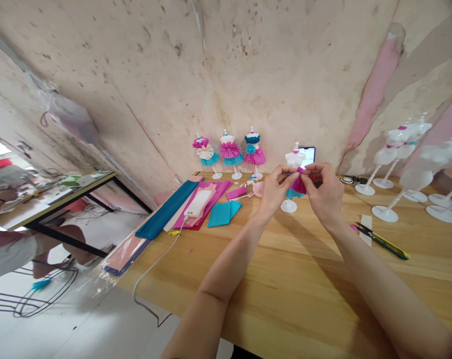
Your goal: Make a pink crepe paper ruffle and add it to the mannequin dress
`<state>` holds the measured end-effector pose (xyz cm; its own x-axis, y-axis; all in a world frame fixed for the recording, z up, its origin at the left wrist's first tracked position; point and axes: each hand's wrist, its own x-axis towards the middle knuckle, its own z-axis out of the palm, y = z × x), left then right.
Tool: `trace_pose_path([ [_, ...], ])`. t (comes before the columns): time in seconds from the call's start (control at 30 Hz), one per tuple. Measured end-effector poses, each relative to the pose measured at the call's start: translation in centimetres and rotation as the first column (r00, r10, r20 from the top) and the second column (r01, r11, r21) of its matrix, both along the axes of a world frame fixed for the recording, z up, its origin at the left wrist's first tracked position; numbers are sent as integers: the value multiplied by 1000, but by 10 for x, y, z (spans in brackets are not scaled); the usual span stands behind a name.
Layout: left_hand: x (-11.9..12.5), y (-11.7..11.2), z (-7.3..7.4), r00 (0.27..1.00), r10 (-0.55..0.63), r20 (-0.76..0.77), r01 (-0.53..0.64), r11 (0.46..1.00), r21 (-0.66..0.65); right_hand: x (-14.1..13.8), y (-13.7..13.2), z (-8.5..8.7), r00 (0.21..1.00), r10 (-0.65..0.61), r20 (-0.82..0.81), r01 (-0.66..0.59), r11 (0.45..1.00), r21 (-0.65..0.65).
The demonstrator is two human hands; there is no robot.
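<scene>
A small white mannequin (295,158) on a round stand (288,206) wears a magenta and teal paper skirt (297,187). My left hand (276,187) pinches the skirt at the mannequin's waist from the left, fingers closed. My right hand (325,192) pinches the same spot from the right, fingers closed on the magenta paper. Both hands are above the wooden table (304,279).
Three dressed mannequins (229,149) stand at the wall. Teal, pink and magenta paper sheets (181,209), a white power bank (198,204) with cable and a phone (308,154) lie nearby. Scissors (380,240) lie to the right. Bare white mannequins (405,149) stand far right. Another person sits at left.
</scene>
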<state>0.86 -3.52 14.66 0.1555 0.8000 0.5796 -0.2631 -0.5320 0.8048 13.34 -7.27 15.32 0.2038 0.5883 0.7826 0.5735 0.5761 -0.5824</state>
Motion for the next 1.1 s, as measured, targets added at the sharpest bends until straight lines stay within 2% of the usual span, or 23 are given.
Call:
trace_pose_path([
  [0.1,-2,1,0,999,39,-24,-40,999,-30,0,2,-4,995,-20,103,17,1000,26],
  [0.23,-6,2,0,986,127,-105,-134,989,-56,0,6,-11,988,-5,152,2,1000,20],
  [0.3,-8,2,1,985,136,-103,-141,989,-42,-1,7,-13,988,10,154,-13,1000,19],
  [0.4,-10,2,2,993,89,-78,-91,995,-27,-2,5,-12,989,35,141,-35,999,3],
  [0.57,-11,2,2,996,43,-78,-49,997,-68,-4,4,-13,992,64,107,-62,998,-19],
  [0.77,-12,1,3,980,155,-127,-162,986,-46,-7,7,-18,995,73,70,-68,996,-65],
  [0.87,-18,6,7,981,173,-87,-179,982,-62,-5,9,-16,991,109,75,-99,987,-130],
  [0.93,-23,10,10,988,147,-39,-150,986,-77,-2,10,-14,987,160,-14,-160,974,-163],
  [1.0,-26,11,12,996,91,-12,-92,992,-84,0,11,-10,951,252,-177,-285,939,-194],
  [1.1,-25,9,13,1000,4,-5,-5,994,-110,1,11,-7,836,402,-373,-511,819,-262],
])
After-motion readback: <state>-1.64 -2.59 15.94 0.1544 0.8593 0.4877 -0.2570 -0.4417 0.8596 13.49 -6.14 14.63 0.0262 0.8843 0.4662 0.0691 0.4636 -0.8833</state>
